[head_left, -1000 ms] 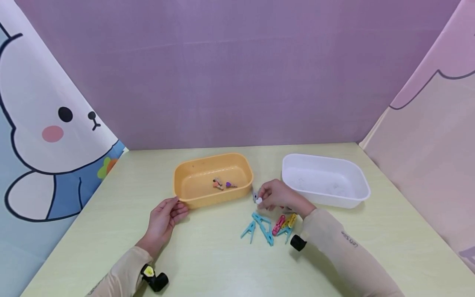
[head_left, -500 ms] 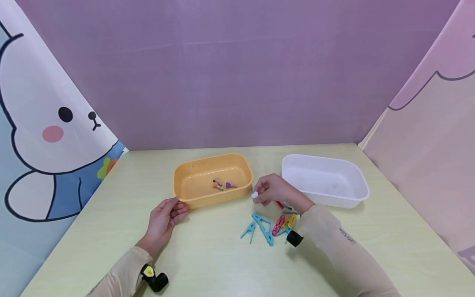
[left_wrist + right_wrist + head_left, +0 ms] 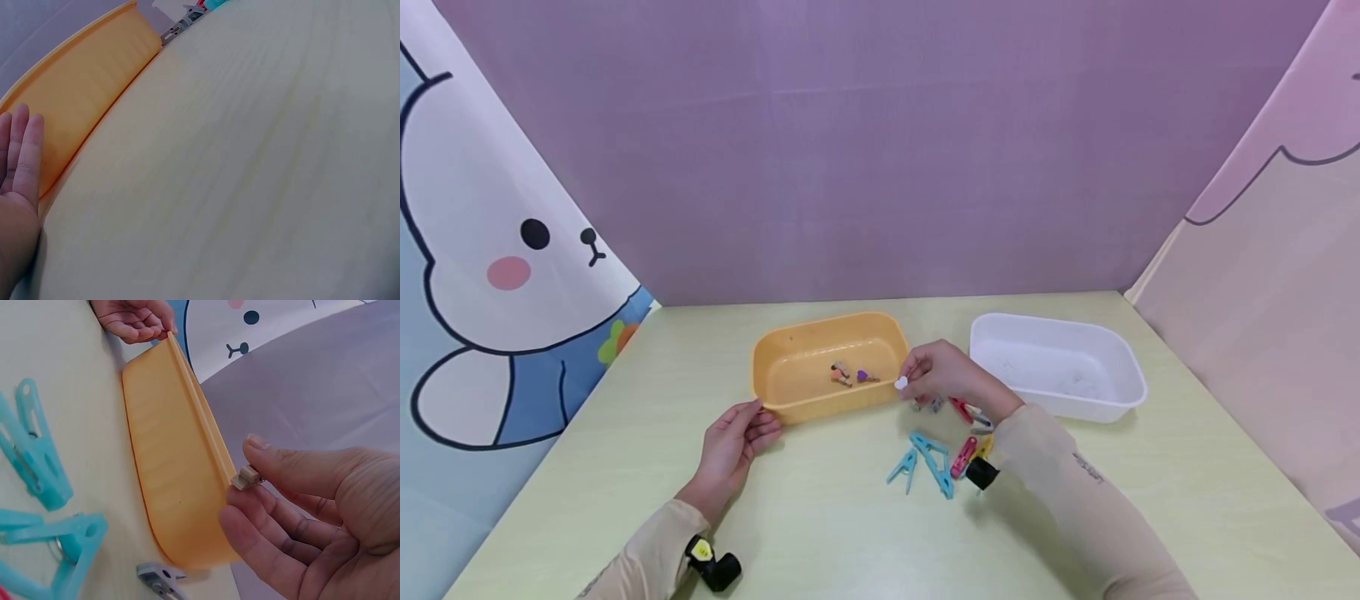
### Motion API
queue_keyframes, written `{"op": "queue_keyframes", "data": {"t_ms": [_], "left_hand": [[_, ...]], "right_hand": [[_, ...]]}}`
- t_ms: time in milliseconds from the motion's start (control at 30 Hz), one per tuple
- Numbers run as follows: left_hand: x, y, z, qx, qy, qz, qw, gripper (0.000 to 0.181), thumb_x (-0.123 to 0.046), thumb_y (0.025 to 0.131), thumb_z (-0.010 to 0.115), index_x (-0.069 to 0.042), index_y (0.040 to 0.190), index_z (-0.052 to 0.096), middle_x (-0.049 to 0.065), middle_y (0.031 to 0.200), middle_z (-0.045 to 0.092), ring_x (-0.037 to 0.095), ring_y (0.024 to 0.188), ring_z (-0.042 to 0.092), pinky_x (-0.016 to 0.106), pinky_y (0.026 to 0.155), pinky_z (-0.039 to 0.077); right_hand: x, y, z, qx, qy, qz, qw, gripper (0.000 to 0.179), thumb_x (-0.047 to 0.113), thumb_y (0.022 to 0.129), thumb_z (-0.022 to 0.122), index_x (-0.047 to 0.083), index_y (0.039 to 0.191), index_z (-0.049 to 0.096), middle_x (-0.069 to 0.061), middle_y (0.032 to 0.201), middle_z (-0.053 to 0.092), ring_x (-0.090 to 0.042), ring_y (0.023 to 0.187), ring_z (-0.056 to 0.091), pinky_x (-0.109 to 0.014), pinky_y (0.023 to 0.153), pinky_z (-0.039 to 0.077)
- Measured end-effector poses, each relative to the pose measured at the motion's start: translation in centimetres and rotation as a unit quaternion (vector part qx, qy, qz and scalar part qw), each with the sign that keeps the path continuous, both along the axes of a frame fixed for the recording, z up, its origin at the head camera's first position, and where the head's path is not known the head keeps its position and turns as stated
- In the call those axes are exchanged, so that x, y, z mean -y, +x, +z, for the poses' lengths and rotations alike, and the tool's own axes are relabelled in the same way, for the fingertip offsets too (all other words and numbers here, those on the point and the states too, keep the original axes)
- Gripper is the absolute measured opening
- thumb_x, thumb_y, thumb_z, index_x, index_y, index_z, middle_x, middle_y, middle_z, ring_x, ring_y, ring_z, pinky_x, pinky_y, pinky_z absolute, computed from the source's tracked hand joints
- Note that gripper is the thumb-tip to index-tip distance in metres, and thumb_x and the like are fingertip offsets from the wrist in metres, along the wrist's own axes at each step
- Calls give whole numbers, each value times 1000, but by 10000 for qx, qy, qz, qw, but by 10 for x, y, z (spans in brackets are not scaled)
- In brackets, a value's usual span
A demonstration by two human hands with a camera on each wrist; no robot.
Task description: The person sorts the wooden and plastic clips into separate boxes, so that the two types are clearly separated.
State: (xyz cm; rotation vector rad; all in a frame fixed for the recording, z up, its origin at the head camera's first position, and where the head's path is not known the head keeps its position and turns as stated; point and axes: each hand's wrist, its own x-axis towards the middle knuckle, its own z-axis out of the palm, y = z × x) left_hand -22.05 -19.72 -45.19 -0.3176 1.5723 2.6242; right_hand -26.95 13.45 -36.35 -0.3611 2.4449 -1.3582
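Observation:
My right hand (image 3: 942, 371) pinches a small wooden clothespin (image 3: 248, 477) between thumb and fingers, at the right end of the orange basin (image 3: 827, 406). Its white heart (image 3: 901, 382) faces the head camera. My left hand (image 3: 733, 442) holds the basin's near left corner; thumb and forefinger meet at the rim, and the other fingers (image 3: 28, 156) extend along the outer wall. Inside the basin lie several tiny wooden clothespins (image 3: 841, 377), one with a purple heart (image 3: 862, 377).
A white basin (image 3: 1052, 404) stands to the right. Blue clothespins (image 3: 932, 462), a pink clothespin (image 3: 963, 457) and a partly hidden yellow clothespin (image 3: 983, 448) lie in front. Grey clips (image 3: 161, 581) lie close to the orange basin, and a red clip (image 3: 961, 409) lies nearby.
My right hand has moved left and away from me with the small wooden clothespin, reaching the orange basin's right end and uncovering the grey and red clips. My left hand has stayed put.

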Motion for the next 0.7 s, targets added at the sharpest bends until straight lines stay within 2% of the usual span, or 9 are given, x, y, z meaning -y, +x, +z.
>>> {"op": "queue_keyframes", "data": {"t_ms": [133,400,600,700], "left_hand": [[-1,1,0,-20,-20,-5,10000,21,-15,104,56,-12,86,67,4,81,69,15,76,71,32,82,60],[-2,2,2,-29,-23,-1,10000,25,-13,105,53,-11,84,67,5,79,68,15,74,71,32,80,61],[-2,2,2,-4,7,10,10000,26,-13,105,52,-12,83,67,4,79,69,15,74,71,32,80,61],[-1,1,1,-4,16,15,10000,26,-13,105,52,-11,84,67,5,79,69,16,74,71,32,79,61]], "right_hand": [[3,-2,4,-39,-77,142,9999,15,1,83,79,3,92,67,-6,78,71,-28,70,70,-36,65,62],[10,-6,20,-326,-38,400,9987,17,4,83,80,2,94,67,-6,76,70,-17,62,66,-37,66,62],[17,-9,29,-359,-224,483,9979,16,1,84,78,-1,94,67,-7,76,70,-22,64,68,-47,71,62],[21,-11,34,-413,-172,501,9977,15,1,84,78,-1,95,67,-7,77,70,-23,65,68,-46,72,62]]}}
